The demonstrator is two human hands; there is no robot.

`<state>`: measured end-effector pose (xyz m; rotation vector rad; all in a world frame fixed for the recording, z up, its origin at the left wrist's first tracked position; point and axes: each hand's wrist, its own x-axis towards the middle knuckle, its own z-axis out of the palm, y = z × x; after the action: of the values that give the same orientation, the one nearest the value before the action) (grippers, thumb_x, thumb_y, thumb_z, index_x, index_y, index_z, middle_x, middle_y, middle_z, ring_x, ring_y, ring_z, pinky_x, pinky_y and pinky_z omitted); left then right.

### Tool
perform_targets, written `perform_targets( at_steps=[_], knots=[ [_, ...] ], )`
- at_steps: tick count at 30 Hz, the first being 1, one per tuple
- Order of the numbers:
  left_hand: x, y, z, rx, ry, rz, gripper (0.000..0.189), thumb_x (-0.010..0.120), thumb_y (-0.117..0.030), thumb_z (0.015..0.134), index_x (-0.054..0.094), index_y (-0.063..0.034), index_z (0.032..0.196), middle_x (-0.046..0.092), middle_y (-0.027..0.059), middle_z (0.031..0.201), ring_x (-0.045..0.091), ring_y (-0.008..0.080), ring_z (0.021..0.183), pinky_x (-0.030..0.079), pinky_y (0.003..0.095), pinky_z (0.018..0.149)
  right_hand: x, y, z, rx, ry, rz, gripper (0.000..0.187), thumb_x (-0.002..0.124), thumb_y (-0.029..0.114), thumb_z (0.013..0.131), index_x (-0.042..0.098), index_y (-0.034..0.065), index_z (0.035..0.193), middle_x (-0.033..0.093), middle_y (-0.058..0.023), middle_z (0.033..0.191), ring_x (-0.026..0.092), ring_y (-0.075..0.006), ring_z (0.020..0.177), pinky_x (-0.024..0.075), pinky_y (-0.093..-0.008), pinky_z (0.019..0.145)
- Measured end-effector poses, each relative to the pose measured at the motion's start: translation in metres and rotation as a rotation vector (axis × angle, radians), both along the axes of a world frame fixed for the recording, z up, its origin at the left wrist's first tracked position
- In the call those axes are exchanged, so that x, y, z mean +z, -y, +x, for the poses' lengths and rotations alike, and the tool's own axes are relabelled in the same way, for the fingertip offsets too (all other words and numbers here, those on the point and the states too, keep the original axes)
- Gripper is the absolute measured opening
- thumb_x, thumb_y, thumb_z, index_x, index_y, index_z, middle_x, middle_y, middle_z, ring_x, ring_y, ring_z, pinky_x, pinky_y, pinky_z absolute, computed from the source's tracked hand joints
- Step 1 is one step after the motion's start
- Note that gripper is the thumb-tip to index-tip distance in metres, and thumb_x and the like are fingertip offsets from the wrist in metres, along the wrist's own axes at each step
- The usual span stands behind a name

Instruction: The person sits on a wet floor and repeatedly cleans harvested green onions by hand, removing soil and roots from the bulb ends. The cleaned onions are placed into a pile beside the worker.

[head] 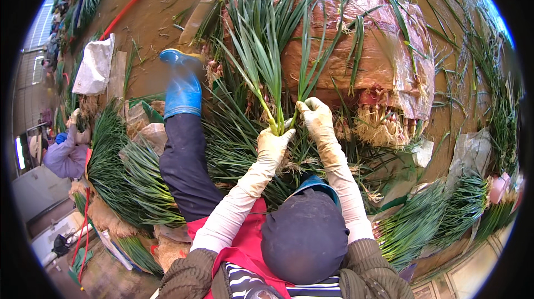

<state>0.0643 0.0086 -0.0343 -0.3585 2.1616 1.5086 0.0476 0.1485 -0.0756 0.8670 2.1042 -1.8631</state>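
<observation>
My left hand, in a stained pale glove, grips the lower ends of a few green garlic stalks, their long flat leaves fanning away from me. Close by on the right, my gloved right hand pinches a single garlic stalk low down between thumb and fingers. The lower ends inside the left fist are hidden. Beneath both hands lies a heap of loose green garlic with pale roots. Beyond it rests a large bundle wrapped in reddish plastic sheeting, with reddish bulbs and stringy roots poking out at its near right.
My blue rubber boot stands left of the bundle. Stacked garlic greens flank my left side, more bunches my right. A red hose crosses the wet muddy floor. Another person works at far left.
</observation>
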Motion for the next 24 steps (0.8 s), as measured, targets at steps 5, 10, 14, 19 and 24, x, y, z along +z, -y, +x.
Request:
perform_targets(
  at_steps=[5,10,14,19,24],
  knots=[
    [-0.005,0.004,0.005,-0.063,0.115,-0.182,0.031,0.074,-0.011,0.080,0.071,-0.0107,0.111,0.073,0.0042,0.092,0.061,0.0064,0.076,0.050,0.0250,0.073,0.000,-0.001,0.015,0.130,-0.034,0.240,0.034,0.066,0.037,0.085,0.062,0.0033,0.088,0.065,-0.0164,0.076,0.063,-0.0327,0.070,0.0471,-0.0404,0.064],
    [0.000,0.007,0.010,0.121,0.441,0.299,0.031,0.072,-0.007,0.083,0.066,-0.0019,0.113,0.070,0.0040,0.087,0.062,0.0085,0.068,0.049,0.0211,0.060,-0.015,0.005,0.024,0.182,-0.014,0.423,0.030,0.057,0.037,0.092,0.062,0.0083,0.086,0.063,-0.0120,0.066,0.061,-0.0307,0.060,0.0445,-0.0401,0.055],
    [0.004,0.014,0.008,0.114,0.617,0.690,0.032,0.066,-0.007,0.088,0.062,-0.0004,0.118,0.068,0.0041,0.089,0.059,0.0089,0.068,0.047,0.0179,0.059,-0.030,0.002,0.027,-0.735,0.002,-1.634,0.027,0.047,0.028,0.100,0.054,0.0127,0.079,0.035,0.0099,0.051,0.028,-0.0056,0.038,0.0210,-0.0217,0.036],
    [0.011,0.029,-0.004,0.115,0.602,0.793,0.037,0.065,-0.010,0.089,0.058,-0.0005,0.124,0.067,0.0045,0.094,0.060,0.0091,0.073,0.047,0.0167,0.060,0.000,-0.015,0.062,0.377,0.185,0.540,0.043,0.056,0.042,0.094,0.069,0.0010,0.094,0.059,-0.0014,0.064,0.052,-0.0093,0.054,0.0406,-0.0227,0.052],
    [0.017,0.023,0.002,-0.035,0.552,0.777,0.029,0.069,-0.012,0.086,0.066,-0.0013,0.113,0.067,0.0028,0.088,0.055,0.0059,0.065,0.042,0.0172,0.057,0.040,-0.020,0.055,0.117,0.125,-0.291,0.028,0.063,0.025,0.092,0.067,-0.0005,0.103,0.070,-0.0067,0.085,0.064,-0.0107,0.073,0.0492,-0.0238,0.061]
  ],
)
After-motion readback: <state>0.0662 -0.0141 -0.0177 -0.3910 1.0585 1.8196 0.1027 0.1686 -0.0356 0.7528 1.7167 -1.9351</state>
